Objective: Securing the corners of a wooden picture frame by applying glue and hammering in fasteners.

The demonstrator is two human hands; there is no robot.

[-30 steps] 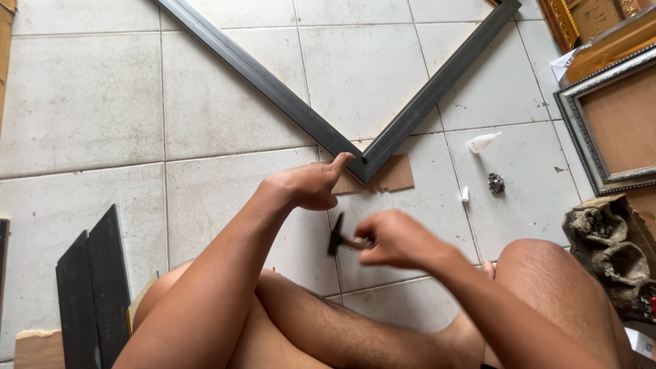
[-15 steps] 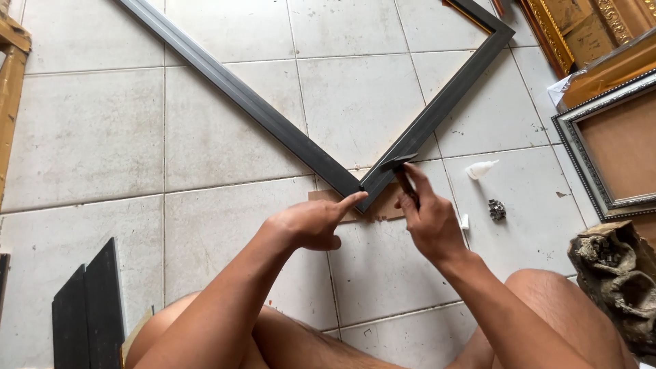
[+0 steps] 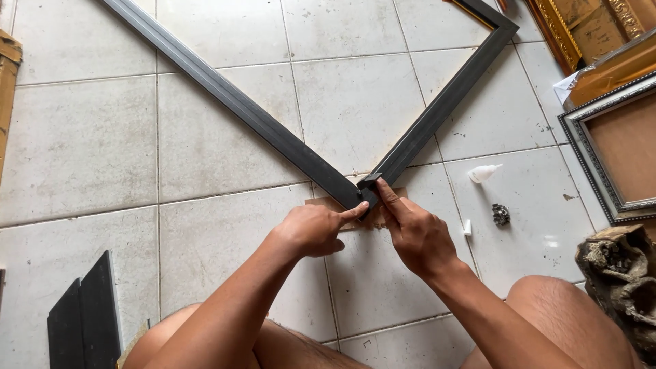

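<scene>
While sitting bare-legged on the tiled floor (image 3: 205, 137), this person has both hands at the near corner of a big dark frame (image 3: 287, 140) — it sits on a scrap of cardboard (image 3: 328, 203). Left hand (image 3: 311, 231) is loosely curled, forefinger pressing the joint. Right hand (image 3: 417, 236) pinches a small dark hammer head (image 3: 370, 180) against that corner. A white glue bottle (image 3: 484, 173) lies off right, near ornate frames (image 3: 615, 143).
</scene>
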